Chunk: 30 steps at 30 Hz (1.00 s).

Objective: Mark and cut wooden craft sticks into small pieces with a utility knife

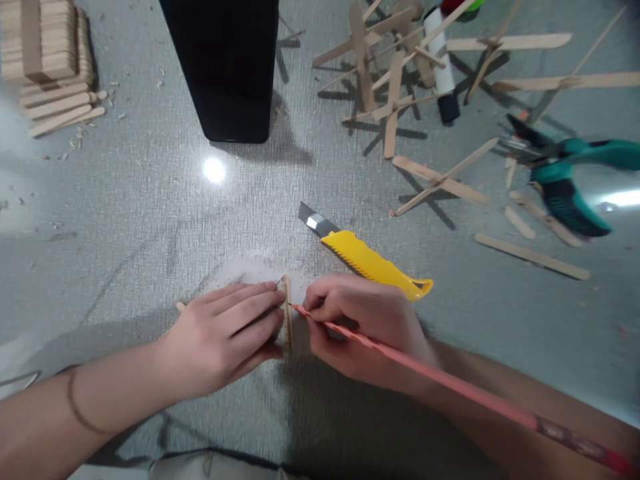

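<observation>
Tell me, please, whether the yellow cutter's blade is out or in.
Out: the metal blade extends beyond the front of the yellow handle.

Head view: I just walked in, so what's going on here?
The person's left hand rests against a narrow wooden strip; the right hand holds a pink pencil, its point at the strip's edge. A yellow utility knife lies just beyond the right hand, blade out, with crossed craft sticks farther off.
</observation>
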{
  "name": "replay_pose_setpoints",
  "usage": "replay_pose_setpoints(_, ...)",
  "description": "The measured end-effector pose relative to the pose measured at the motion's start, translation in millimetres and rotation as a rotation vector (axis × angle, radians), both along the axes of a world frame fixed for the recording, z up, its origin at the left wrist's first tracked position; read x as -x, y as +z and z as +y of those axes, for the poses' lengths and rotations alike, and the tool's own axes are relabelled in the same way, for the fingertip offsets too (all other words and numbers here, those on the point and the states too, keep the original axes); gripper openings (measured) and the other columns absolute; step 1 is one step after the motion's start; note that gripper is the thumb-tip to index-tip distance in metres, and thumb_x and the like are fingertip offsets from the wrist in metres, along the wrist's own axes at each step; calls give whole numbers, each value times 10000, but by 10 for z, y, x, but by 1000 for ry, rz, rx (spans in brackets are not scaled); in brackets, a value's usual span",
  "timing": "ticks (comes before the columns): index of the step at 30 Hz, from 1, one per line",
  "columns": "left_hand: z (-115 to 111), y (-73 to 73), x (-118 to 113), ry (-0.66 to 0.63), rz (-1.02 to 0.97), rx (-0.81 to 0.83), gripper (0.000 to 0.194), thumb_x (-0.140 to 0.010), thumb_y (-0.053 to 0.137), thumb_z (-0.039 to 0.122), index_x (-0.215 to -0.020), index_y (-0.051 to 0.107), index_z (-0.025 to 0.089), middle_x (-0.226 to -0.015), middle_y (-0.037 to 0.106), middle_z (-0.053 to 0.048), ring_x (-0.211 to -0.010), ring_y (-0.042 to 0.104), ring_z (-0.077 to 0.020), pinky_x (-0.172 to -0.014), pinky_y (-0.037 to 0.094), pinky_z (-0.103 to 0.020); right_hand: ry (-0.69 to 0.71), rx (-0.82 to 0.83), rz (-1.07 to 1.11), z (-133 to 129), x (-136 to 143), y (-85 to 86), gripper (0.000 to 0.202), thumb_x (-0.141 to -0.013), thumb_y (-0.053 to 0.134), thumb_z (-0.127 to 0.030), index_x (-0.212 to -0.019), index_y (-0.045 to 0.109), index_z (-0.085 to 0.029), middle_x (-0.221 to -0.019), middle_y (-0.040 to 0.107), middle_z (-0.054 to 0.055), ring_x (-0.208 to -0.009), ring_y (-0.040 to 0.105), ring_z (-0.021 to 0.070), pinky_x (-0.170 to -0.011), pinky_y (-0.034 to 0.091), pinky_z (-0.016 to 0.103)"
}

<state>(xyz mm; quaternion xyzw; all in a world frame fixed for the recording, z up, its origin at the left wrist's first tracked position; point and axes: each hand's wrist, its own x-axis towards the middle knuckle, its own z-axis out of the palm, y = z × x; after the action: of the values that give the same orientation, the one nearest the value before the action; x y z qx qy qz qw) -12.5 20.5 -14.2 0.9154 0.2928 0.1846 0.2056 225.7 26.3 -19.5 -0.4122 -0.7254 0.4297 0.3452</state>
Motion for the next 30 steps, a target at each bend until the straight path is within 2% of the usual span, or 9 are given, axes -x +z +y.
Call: replay_pose_setpoints(30,-28,0,-8,-25,33,-24,344,-910,713,298,-1166,652,77,-1317,657,-144,-1280,617,-285,-1072,576,-437,-40,-16,-4,17,3,3,237,-721,613,-47,-766,497,-248,-764,659,-22,-628,637,127,-561,519,235)
